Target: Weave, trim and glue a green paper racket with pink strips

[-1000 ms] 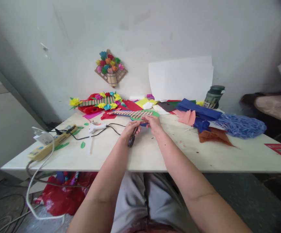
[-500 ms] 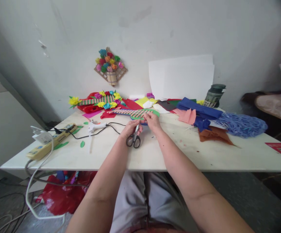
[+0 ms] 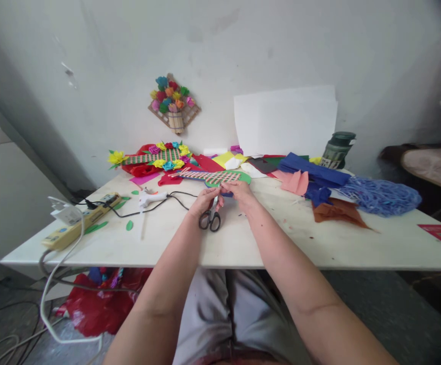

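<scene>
My left hand [image 3: 204,200] is closed round the blades of a pair of black-handled scissors [image 3: 210,221], whose finger loops hang down toward me. My right hand [image 3: 239,192] is pinched, its fingertips meeting those of my left hand. Whatever small thing lies between the fingertips is too small to make out. Just beyond both hands lies a guitar-shaped craft piece [image 3: 222,177], green and blue with a lattice of pale and red strips. My hands partly cover its near edge.
At left are a glue gun [image 3: 152,197], its cord, green paper leaves [image 3: 129,225] and a power strip [image 3: 79,223]. A flower-decorated guitar craft [image 3: 155,158] lies behind. Coloured paper, blue crepe [image 3: 313,170], blue yarn [image 3: 383,195] and a dark bottle [image 3: 337,150] occupy the right.
My right hand has lowered slightly and turned, its fingers now drawn in against my left fingertips. The left hand and scissors are almost unmoved.
</scene>
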Demonstrator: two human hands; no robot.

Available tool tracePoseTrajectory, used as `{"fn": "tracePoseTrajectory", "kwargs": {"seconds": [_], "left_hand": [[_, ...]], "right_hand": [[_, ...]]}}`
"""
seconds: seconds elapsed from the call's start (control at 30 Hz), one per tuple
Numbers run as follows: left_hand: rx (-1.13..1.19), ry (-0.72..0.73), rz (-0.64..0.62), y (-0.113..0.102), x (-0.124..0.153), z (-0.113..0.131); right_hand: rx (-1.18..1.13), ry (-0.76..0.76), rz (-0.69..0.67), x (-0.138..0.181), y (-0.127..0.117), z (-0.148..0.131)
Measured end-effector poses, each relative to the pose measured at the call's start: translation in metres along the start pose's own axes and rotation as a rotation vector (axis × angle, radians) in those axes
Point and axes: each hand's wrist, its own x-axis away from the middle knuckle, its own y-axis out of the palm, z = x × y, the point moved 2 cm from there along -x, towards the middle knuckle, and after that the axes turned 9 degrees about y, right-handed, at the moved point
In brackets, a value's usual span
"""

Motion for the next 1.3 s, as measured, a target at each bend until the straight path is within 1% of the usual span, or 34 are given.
{"fn": "tracePoseTrajectory", "kwargs": {"seconds": [0.37, 0.5, 0.6, 0.7, 0.77, 0.9, 1.1, 1.17, 1.23, 1.3], "left_hand": [[-0.03, 0.05, -0.05, 0.003, -0.001, 0.001], [-0.035, 0.055, -0.076, 0.002, -0.003, -0.001], [-0.042, 0.046, -0.063, 0.001, -0.003, -0.002], [-0.036, 0.046, -0.058, 0.001, -0.003, -0.003], [-0.031, 0.052, -0.063, 0.0, -0.003, -0.004], [-0.01, 0.063, -0.078, -0.003, -0.004, -0.005], [0.024, 0.051, -0.055, -0.006, -0.005, -0.005], [0.026, 0.052, -0.043, -0.007, -0.004, -0.004], [0.026, 0.057, -0.029, -0.007, -0.004, -0.003], [0.029, 0.065, -0.022, -0.008, -0.005, -0.002]], "right_hand": [[-0.099, 0.1, 0.08, 0.005, 0.005, -0.005], [-0.139, 0.127, 0.149, 0.004, 0.008, -0.007], [-0.187, 0.149, 0.19, 0.003, 0.011, -0.006], [-0.19, 0.148, 0.188, 0.002, 0.011, -0.004], [-0.141, 0.12, 0.189, 0.002, 0.01, -0.002], [-0.043, 0.032, 0.236, 0.002, 0.005, 0.0], [0.01, -0.127, 0.301, -0.001, -0.002, -0.003], [0.048, -0.196, 0.358, -0.005, -0.009, -0.005], [0.116, -0.25, 0.442, -0.009, -0.02, -0.008], [0.215, -0.243, 0.54, -0.013, -0.035, -0.01]]}}
